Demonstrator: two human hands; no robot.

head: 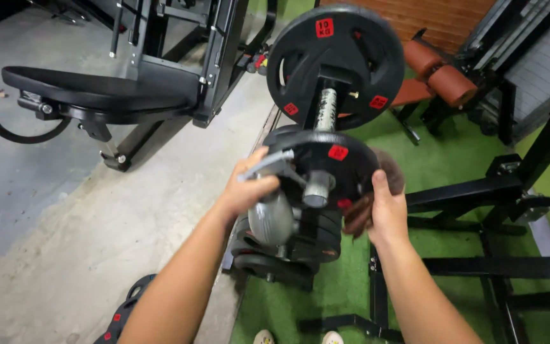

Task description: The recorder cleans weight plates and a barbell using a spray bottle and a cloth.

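Head view, looking down: the left hand [247, 190] is wrapped around a grey spray bottle [270, 215], fingers curled over its trigger at the top, the bottle's body hanging just below the fist. The bottle sits right up against the left edge of a black weight plate [326, 167] stored on a metal peg [318, 188]. On the other side, the right hand [386, 213] is closed on a brown cloth [361, 213], pressing it against the right rim of that same plate, thumb pointing up. So the plate sits squarely between the two hands. More black plates [300, 245] are stacked on the rack just beneath. Above, a larger black plate [335, 60] with red labels hangs on an upper peg. Further out: a black padded seat [90, 89] at left over concrete floor [65, 223], green turf [440, 153] at right, brown roller pads [437, 70] beyond.
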